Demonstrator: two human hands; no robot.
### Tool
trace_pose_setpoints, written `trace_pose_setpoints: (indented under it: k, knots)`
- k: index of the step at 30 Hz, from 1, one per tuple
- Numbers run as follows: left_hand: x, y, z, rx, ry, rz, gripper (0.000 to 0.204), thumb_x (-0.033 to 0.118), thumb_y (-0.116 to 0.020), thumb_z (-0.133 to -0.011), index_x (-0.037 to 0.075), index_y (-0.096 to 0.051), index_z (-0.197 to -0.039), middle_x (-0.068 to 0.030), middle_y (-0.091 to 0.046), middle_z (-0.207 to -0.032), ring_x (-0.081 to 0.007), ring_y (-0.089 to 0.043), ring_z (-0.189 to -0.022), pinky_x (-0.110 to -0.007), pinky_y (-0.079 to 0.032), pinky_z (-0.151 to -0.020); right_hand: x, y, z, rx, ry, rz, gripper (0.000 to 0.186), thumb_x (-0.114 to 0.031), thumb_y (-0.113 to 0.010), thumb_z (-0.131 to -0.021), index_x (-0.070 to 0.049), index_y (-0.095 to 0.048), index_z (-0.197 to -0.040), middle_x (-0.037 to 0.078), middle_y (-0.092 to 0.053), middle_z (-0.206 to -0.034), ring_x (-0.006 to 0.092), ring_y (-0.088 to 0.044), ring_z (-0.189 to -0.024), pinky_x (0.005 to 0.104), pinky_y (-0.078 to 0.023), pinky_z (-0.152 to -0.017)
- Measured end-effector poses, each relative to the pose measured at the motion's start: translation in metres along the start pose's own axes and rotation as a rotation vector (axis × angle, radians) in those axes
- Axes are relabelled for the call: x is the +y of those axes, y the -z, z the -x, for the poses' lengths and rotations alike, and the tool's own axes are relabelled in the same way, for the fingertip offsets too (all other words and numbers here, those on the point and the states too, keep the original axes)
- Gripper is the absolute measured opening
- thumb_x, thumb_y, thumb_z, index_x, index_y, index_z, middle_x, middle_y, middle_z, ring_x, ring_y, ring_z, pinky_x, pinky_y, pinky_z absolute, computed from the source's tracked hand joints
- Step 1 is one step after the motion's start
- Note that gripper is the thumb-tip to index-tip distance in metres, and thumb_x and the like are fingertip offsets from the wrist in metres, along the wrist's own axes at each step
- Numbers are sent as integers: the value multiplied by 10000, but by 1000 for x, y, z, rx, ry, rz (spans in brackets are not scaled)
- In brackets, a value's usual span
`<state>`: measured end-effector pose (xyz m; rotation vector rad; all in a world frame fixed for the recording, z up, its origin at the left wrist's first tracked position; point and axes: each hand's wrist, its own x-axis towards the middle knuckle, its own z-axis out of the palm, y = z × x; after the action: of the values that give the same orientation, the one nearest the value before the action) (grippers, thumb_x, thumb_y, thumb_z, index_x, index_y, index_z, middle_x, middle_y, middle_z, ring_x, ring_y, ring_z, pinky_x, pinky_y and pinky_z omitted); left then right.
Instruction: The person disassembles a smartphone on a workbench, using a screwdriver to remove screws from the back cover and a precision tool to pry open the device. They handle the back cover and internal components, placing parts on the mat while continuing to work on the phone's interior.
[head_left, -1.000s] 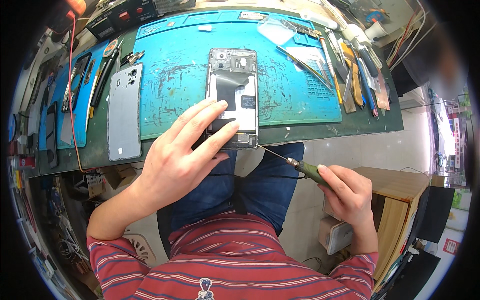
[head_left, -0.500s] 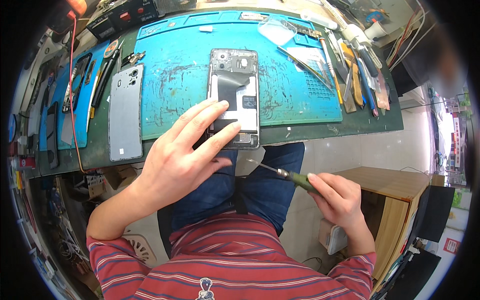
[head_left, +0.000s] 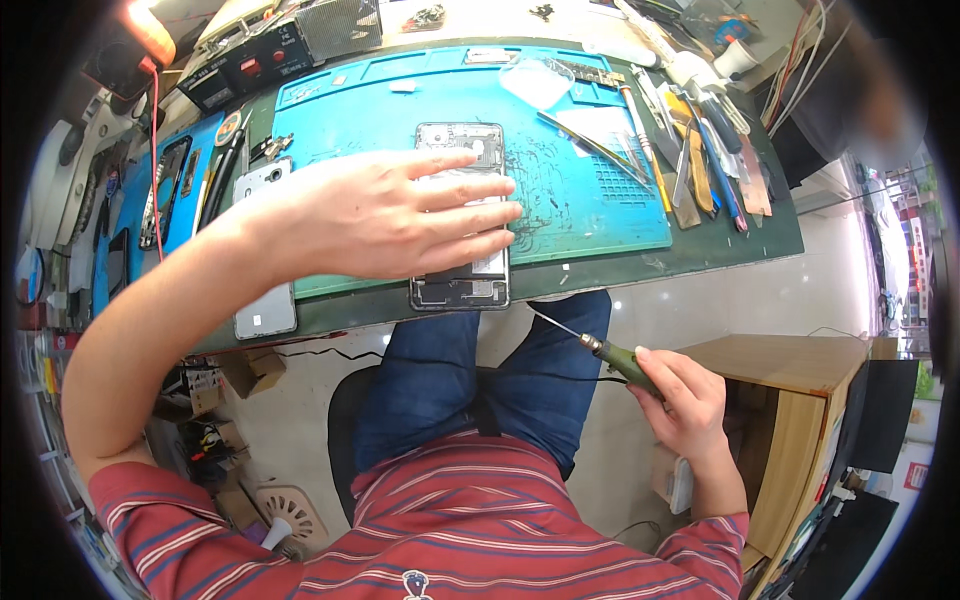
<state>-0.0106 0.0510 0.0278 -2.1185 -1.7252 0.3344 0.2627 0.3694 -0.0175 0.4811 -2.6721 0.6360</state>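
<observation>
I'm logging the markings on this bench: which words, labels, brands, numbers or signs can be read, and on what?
None that I can quote with confidence.
Black box with red switch: pale markings, too small.
Opened phone: partly covered by the left hand; markings too small.
Grey back cover: tiny white sticker, illegible.
Red-and-white sign, far right: blurred.
</observation>
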Motion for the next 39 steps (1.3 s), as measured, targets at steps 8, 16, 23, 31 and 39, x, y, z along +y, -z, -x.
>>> trace_pose_setpoints:
  k: [8,16,23,31,39]
  knots:
    - [-21,4,-12,-26,-117,108,494,153,-644,-971,36,-625,-1451,-163,-633,-1512,-303,-626,-1402,-443,-513,-1212,6,8,7,66,-51,37,622,25,-903,-744,-46,-741,-1341,134,-780,-1051,286,-765,-811,352,-607,-671]
    - [-25,-11,-16,183,104,416,335,170,-711,-930,39,-709,-1239,-133,-750,-1322,-302,-714,-1264,-443,-574,-1093,11,19,13,128,-105,100,607,42,-894,-763,-37,-741,-1345,138,-776,-1049,288,-767,-837,353,-613,-694]
    - [31,3,-17,163,498,82,403,124,-697,-884,37,-707,-1278,-137,-742,-1345,-294,-745,-1211,-403,-619,-1002,16,20,2,166,-107,76,600,40,-892,-782,-32,-736,-1357,142,-774,-1064,286,-764,-851,353,-615,-704]
    - [62,12,-5,66,687,367,594,-24,-683,-803,8,-656,-1396,-207,-633,-1507,-379,-586,-1444,-476,-511,-1165,10,9,-22,108,-93,52,605,19,-891,-790,-59,-736,-1370,112,-778,-1102,268,-763,-848,346,-607,-691]
    - [61,27,3,-42,679,670,747,24,-707,-780,27,-572,-1515,-272,-438,-1665,-474,-403,-1568,-555,-369,-1277,12,5,-26,37,-103,75,585,-24,-880,-811,-102,-749,-1376,81,-773,-1084,254,-761,-838,352,-603,-689]
